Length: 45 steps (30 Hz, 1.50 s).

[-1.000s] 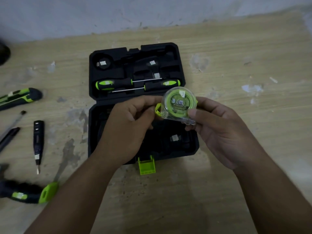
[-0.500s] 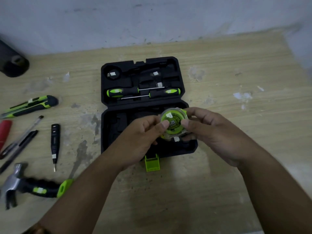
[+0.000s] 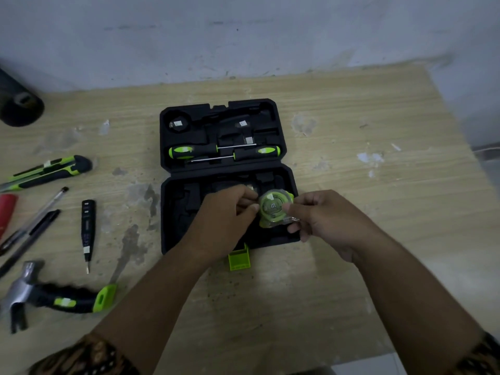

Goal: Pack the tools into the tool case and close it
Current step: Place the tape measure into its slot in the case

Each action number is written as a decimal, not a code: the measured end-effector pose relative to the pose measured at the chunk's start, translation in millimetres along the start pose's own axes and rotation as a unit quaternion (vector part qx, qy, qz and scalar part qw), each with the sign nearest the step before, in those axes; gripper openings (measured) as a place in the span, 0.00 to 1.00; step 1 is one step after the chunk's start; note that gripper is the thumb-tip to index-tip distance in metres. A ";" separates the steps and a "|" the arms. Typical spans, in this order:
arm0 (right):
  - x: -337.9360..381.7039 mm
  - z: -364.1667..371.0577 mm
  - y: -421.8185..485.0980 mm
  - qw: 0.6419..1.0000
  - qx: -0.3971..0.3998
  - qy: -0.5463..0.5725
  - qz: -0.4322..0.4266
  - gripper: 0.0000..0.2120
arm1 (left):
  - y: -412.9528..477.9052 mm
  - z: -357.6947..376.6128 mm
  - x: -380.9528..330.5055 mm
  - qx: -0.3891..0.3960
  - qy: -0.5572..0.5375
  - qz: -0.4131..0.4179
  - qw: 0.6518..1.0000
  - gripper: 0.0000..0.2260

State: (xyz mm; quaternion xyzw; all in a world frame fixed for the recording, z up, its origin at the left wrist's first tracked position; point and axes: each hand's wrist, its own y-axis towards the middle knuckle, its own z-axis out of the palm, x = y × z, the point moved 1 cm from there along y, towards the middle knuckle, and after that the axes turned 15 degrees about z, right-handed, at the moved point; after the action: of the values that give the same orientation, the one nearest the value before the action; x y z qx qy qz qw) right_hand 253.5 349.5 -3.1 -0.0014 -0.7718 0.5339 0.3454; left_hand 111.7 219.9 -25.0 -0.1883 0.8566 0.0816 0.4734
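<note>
You are holding the tape measure [image 3: 272, 211] with both hands, low over the right part of the near half of the tool case [image 3: 167, 212]; I cannot tell whether it is already touching the tray under it. Your left hand [image 3: 226, 216] is pinching its left edge with curled fingers and thumb; your right hand [image 3: 326, 220] is gripping its right side, the fingertips curling around the transparent shell.

The case is lying open on the wooden table [image 3: 365, 125], with the far half flat behind the near half. In the far half the first screwdriver [image 3: 193, 152] is sitting with its green and black handle to the left; the second screwdriver [image 3: 257, 152] is sitting with its handle to the right; their thin shafts are running side by side. The green latch [image 3: 239, 259] is sticking out from the near edge of the case, between your forearms.

Left of the case, and apart from it, other things are lying on the table: the utility knife [image 3: 51, 171] farther back; the black tester [image 3: 88, 231] nearest to the case; the pens [image 3: 40, 212] beside it; the hammer [image 3: 54, 295] closest to you; a red object [image 3: 6, 212] is being cut by the left border. A dark cylinder [image 3: 19, 104] is standing at the far left, near the wall.
</note>
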 end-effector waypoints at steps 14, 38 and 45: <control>-6.0 14.1 -5.0 0.996 -0.072 -0.059 -0.002 0.09 | -2.5 22.4 7.9 0.097 0.245 0.150 0.953 0.32; -15.6 21.3 -2.1 0.916 -0.220 -0.296 -0.157 0.22 | 14.0 20.8 21.8 0.129 0.168 0.169 0.963 0.34; -11.3 23.0 5.9 0.894 -0.210 -0.328 -0.221 0.15 | 3.1 25.5 30.3 0.112 0.186 0.193 0.957 0.37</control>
State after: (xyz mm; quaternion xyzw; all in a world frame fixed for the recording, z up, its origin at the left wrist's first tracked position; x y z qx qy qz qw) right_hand 247.6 329.0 -18.4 0.2723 -0.9156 0.2397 0.1737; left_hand 115.8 223.5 -64.4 0.0228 0.9531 0.0381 0.2995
